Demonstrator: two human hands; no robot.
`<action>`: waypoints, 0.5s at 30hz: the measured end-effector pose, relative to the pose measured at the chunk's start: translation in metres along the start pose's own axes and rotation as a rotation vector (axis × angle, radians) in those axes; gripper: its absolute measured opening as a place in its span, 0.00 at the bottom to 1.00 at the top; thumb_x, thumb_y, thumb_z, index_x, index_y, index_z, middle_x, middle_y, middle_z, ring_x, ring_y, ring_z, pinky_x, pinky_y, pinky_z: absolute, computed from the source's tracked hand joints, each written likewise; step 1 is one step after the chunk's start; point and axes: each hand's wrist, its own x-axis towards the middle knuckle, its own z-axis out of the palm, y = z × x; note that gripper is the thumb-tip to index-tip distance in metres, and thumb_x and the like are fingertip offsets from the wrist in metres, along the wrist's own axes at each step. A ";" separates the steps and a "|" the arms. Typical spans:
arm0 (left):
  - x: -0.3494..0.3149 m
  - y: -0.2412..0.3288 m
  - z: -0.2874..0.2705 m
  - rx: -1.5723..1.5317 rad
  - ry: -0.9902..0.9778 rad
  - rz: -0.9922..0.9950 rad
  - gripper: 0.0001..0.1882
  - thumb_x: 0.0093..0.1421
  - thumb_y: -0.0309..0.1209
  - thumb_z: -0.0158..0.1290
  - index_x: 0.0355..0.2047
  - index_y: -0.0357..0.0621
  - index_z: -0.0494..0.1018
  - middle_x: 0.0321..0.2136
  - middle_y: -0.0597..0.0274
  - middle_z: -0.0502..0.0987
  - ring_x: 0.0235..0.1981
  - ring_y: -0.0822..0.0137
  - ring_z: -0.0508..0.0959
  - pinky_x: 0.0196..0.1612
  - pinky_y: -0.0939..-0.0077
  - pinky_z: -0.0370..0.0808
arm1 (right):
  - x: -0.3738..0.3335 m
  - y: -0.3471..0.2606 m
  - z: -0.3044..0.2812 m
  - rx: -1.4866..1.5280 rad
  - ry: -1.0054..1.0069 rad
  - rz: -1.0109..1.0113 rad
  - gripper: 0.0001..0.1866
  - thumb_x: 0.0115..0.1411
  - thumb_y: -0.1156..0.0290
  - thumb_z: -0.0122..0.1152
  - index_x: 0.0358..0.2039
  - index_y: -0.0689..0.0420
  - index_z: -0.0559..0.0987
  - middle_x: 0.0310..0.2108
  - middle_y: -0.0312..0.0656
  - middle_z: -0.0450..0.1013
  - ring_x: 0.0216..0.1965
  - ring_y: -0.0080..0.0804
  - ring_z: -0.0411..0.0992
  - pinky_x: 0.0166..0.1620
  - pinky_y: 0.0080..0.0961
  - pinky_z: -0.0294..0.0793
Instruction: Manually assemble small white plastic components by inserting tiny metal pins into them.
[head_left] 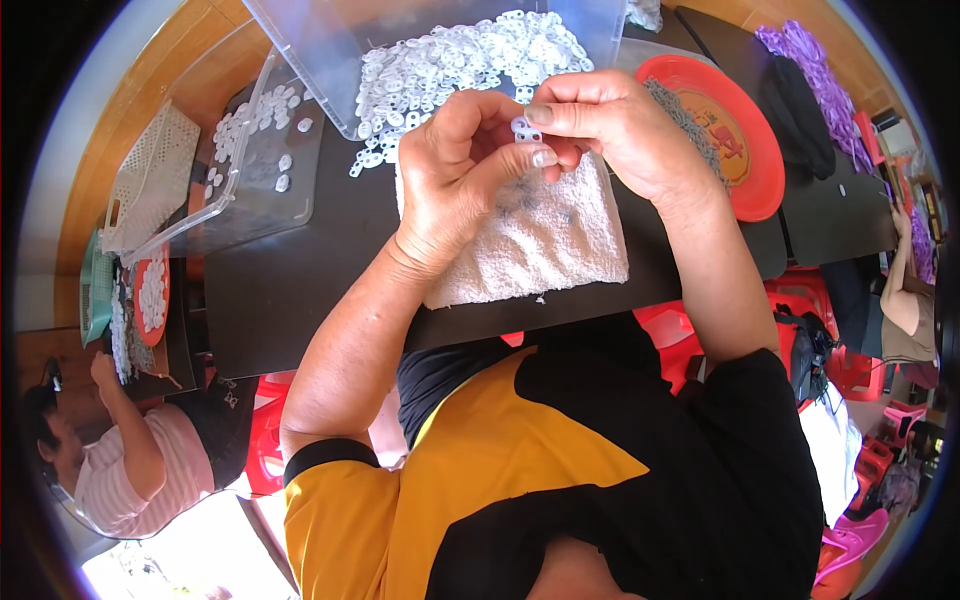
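Between my two hands, above a white towel [540, 250], is a small white plastic piece [525, 131] with holes in it. My left hand [455, 165] pinches its lower side with thumb and fingers. From the right, my right hand [625, 130] closes on its upper end, the thumb lying over it. The fingertips behind the piece are partly hidden. Just beyond my hands, a heap of similar white two-holed pieces [450, 65] fills a clear plastic bin [310, 60], and some lie spilled at its near left corner.
At left stands a clear tray [225, 225] with scattered white pieces, beside a white basket [150, 175]. A red plate [765, 190] at right holds grey chain-like strands [685, 120]. Purple strands [815, 85] lie farther right. One person [130, 450] works at left; another's arm [898, 270] shows at right.
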 end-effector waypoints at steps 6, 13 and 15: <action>0.000 -0.001 -0.001 0.095 0.009 0.058 0.13 0.53 0.24 0.64 0.37 0.38 0.72 0.26 0.63 0.79 0.29 0.77 0.79 0.33 0.83 0.77 | 0.000 0.002 0.007 0.002 0.074 -0.026 0.12 0.60 0.67 0.60 0.24 0.61 0.77 0.15 0.32 0.67 0.16 0.22 0.70 0.22 0.15 0.63; 0.000 -0.003 -0.001 0.073 0.007 0.096 0.14 0.51 0.24 0.65 0.36 0.39 0.72 0.25 0.65 0.77 0.28 0.76 0.79 0.32 0.82 0.77 | -0.001 0.000 0.007 0.006 0.047 -0.009 0.12 0.60 0.67 0.60 0.23 0.62 0.77 0.14 0.32 0.66 0.16 0.21 0.70 0.21 0.15 0.61; -0.001 -0.004 -0.001 0.096 0.012 0.116 0.14 0.50 0.24 0.66 0.35 0.40 0.72 0.25 0.65 0.77 0.28 0.77 0.78 0.32 0.82 0.77 | -0.001 0.002 0.007 0.039 0.034 0.014 0.12 0.59 0.68 0.60 0.23 0.62 0.77 0.15 0.33 0.67 0.16 0.22 0.69 0.20 0.16 0.62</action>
